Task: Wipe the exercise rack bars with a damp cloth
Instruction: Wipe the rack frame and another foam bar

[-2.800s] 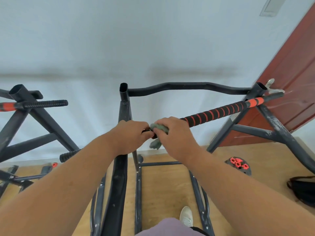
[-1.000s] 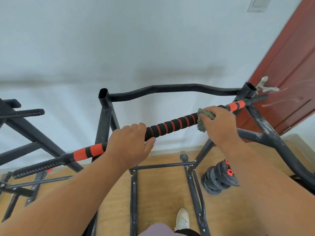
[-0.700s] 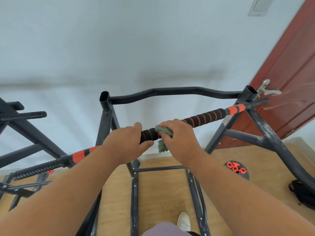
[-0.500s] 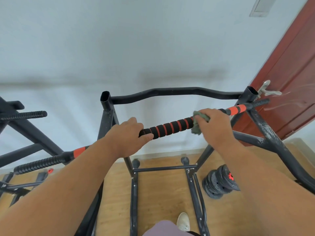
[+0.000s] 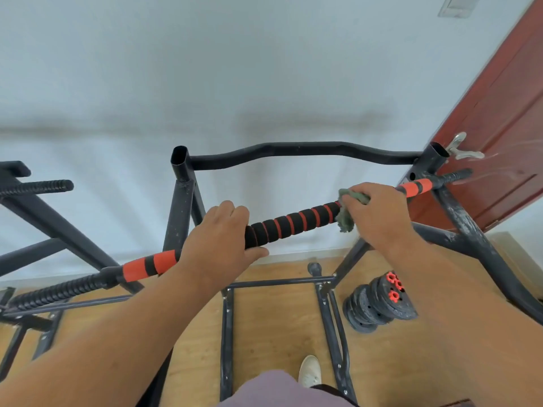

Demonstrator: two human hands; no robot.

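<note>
Wooden flooring (image 5: 273, 333) is seen underneath everything, with a white shoe (image 5: 309, 374) poking out at the very bottom, so the rack is being stood right up against.

Closest in, the left hand (image 5: 220, 248) is wrapped around the padded bar (image 5: 293, 223), fingers over the top and thumb tucked under, so the bar is being steadied there. A bit further along to the right, a green cloth (image 5: 346, 218) is gripped by the right hand (image 5: 376, 212) and bunched round the same bar, just short of the orange end section (image 5: 414, 188). So the cloth is on the bar itself, touching the foam, with a scrap hanging below.

Step-wise, the striped foam grip looks like it's being wiped lengthways. For the next move, the cloth would probably need to be slid on over the orange bit and the threaded tip, or dragged along toward the left hand, and that hand would have to be shifted so the patch under it gets done too.

Further off, the curved black crossbar (image 5: 299, 151) and the uprights don't look touched yet, can't be told for sure though.

No containers are seen, just a stack of weight plates (image 5: 379, 306) on the floor, plus the white wall (image 5: 235, 69) and a red door (image 5: 505, 127) at the back.
</note>
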